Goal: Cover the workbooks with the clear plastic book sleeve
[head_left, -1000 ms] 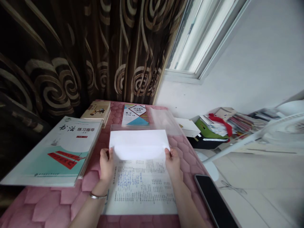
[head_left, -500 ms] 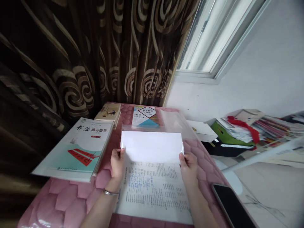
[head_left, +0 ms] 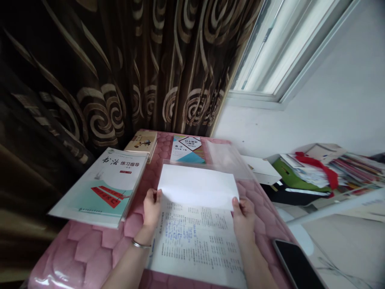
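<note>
My left hand (head_left: 152,206) pinches the left edge of a blank white sheet (head_left: 197,186) between thumb and fingers. At its right edge, my right hand (head_left: 243,212) grips the same sheet. A clear plastic edge (head_left: 183,163) shows just behind it. Below the sheet, between my forearms, lies a printed page (head_left: 197,245) with blue handwriting. Whether sheet and page are joined is unclear. A silver bangle circles my left wrist.
To the left is a stack of workbooks (head_left: 99,188), with tan books (head_left: 141,142) behind. A blue-and-white book (head_left: 188,149) and a clear plastic sheet (head_left: 228,158) lie at the back of the pink padded table (head_left: 87,245). A phone (head_left: 297,263) rests front right.
The view has shifted slightly, so most things sit further right. Both hands keep their hold on the white sheet, which now lies slightly more tilted, its right side lower.
</note>
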A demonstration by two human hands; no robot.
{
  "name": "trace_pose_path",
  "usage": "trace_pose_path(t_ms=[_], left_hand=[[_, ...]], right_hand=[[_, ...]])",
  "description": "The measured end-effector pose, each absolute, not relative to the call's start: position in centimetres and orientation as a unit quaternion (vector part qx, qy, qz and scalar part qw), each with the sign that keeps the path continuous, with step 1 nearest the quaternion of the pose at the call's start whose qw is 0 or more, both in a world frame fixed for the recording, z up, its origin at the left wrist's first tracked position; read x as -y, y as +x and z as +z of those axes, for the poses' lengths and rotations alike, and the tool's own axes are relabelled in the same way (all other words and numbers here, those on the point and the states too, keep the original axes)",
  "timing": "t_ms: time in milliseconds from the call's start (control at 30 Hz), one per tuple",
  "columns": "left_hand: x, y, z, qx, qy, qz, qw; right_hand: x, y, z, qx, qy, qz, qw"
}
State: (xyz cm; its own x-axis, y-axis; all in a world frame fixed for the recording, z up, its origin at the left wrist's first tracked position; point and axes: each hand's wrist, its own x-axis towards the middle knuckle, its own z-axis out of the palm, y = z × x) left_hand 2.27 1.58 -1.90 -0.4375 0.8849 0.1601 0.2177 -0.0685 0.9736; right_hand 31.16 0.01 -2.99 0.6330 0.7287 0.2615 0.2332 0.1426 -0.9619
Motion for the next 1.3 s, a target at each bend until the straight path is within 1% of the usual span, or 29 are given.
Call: trace_pose_path(t_ms=[100,333,533,633,700,767,833,900,1033,1167,1300], left_hand=[[-1.8,2.4,-1.8,-0.627,0.446,0.574,0.28],[-2.2,2.0,-2.2,-0.587,0.465,0.597,0.288],[-2.4,2.3,-2.3,-0.633,0.433,0.582,0.27],[-2.6,2.2,-2.0,-0.625,0.4,0.6,0.3],[-2.5,2.0,-1.5,-0.599,0.382,0.61,0.35],[-2.4,1.8,-1.0,-0.564,0.393,0.597,0.414],[-2.3,1.7,-0.7,-0.537,0.412,0.581,0.452],[-2.2,1.8,-0.6,-0.524,0.419,0.583,0.458],[-2.1,2.0,-0.7,-0.514,0.412,0.613,0.437],[-1.9,2.0,-0.6,-0.491,0.41,0.628,0.443],[-1.7,2.1,-0.7,-0.482,0.408,0.634,0.447]], right_hand=[[0.0,31.3,-3.1,0.39,-0.626,0.185,0.65],[0.0,31.4,-2.7,0.401,-0.633,0.202,0.631],[-0.1,30.9,-2.5,0.41,-0.678,0.157,0.59],[-0.1,30.9,-2.6,0.412,-0.681,0.155,0.585],[0.0,30.9,-2.6,0.412,-0.672,0.166,0.593],[0.0,31.0,-2.3,0.411,-0.657,0.183,0.604],[-0.1,31.2,-1.9,0.411,-0.644,0.204,0.612],[-0.2,31.5,-1.4,0.417,-0.632,0.231,0.611],[-0.4,31.9,-0.9,0.41,-0.614,0.273,0.618],[-0.3,31.4,-1.3,0.405,-0.617,0.263,0.621],[-0.5,30.5,-2.2,0.376,-0.641,0.225,0.63]])
